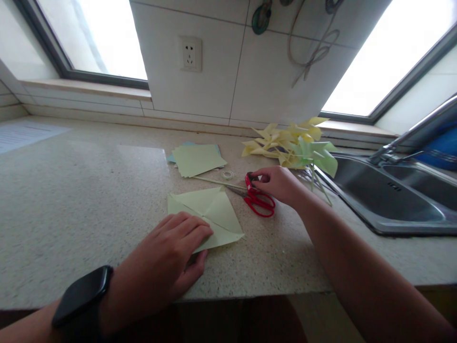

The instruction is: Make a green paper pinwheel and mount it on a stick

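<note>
A square of pale green paper (224,216) with diagonal lines running toward its middle lies on the counter. My left hand (174,250) is over its near left part, fingers on top and thumb at the near edge. My right hand (280,186) is closed at the fingertips on a small red box-like thing (249,181) with a dark top; its exact kind is unclear. Right beside it lies a pair of scissors (260,205) with red handles, blades pointing left. A thin pale stick (217,181) and a small whitish ring (227,175) lie behind the square.
Behind the square sits a stack of coloured paper sheets (198,159). Yellow and green paper pinwheels (285,143) lie at the back right, near the steel sink (378,228) with its tap (389,152). A printed sheet (28,136) lies far left. The counter's front edge is close to me.
</note>
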A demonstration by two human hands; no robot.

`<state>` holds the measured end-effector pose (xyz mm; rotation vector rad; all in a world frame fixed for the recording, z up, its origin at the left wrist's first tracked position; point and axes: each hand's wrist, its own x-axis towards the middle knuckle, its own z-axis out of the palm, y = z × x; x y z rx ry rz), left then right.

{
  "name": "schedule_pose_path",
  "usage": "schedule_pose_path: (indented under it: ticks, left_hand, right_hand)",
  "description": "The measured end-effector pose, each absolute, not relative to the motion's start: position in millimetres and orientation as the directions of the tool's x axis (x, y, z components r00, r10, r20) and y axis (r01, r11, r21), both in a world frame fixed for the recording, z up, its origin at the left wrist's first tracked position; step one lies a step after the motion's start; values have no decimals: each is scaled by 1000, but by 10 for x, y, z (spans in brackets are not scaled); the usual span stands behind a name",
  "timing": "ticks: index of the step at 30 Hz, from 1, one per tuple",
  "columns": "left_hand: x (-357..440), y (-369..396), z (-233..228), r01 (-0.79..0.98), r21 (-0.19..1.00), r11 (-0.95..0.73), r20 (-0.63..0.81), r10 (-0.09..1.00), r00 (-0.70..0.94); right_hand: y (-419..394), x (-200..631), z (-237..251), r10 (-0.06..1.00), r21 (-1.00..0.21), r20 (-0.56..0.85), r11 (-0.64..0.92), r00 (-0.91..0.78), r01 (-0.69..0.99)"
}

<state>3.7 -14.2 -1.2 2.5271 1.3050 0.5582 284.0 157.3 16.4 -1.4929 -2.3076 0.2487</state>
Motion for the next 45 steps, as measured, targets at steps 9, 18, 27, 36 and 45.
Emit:
schedule_pose_path:
  ticks: [9,18,27,36,45]
  left_hand:
    - [18,-151,-26,730,371,-574,205,817,539]
    - [24,-135,-36,733,369,-572,222,819,528]
    - [29,-147,-10,732,372,-572,199,819,539]
    - [27,-145,-6,740,362,-567,205,823,530]
    - [33,-150,-10,738,364,-568,214,822,527]
  right_hand:
    - [1543,2848,89,833,-270,366,521,-415,810]
    - [1507,2840,85,727,-181,438,648,-529,740]
    - [1514,2852,66,678,-109,433,693,-594,712]
    - [1510,2809,79,691,-47,371,681,-621,730]
    - [1538,2769,104,750,-66,345,619,-564,783]
